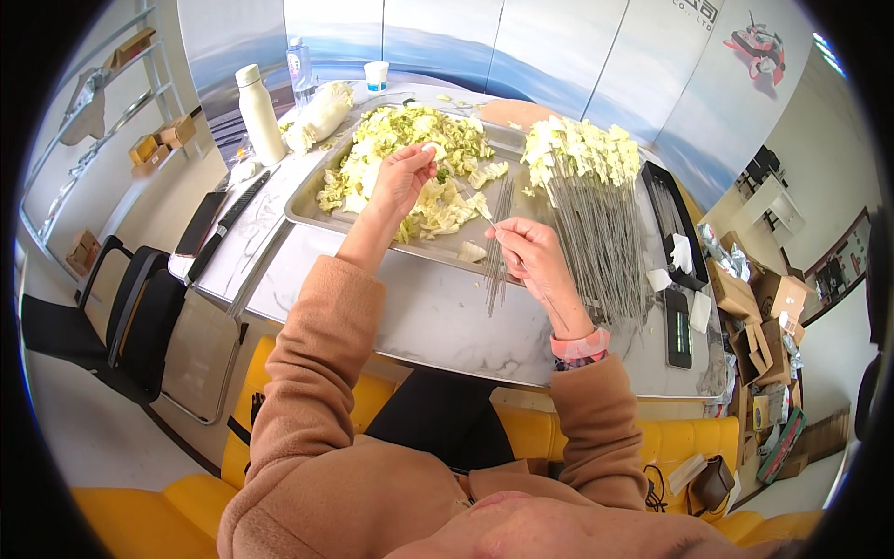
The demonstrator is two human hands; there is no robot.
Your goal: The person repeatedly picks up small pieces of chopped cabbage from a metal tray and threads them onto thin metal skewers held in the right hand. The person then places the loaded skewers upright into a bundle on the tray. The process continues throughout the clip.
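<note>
— Metal tray [312,200] holds cabbage pieces [410,149]; your left hand [402,177] pinches one piece above it.

— And your right hand [526,247]?

— Fingers closed, apparently on a thin skewer [494,265], beside the tray's near edge.

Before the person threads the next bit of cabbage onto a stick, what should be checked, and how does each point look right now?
1. Left hand has a cabbage piece: ok, pinched in the fingertips.
2. Right hand has a skewer: ok, though its tip is too thin to see clearly.
3. Cabbage left in the metal tray: ok, plenty.
4. Spare skewers within reach: ok, a bundle lies beside the right hand.
5. Room on the finished pile: cannot tell.
</note>
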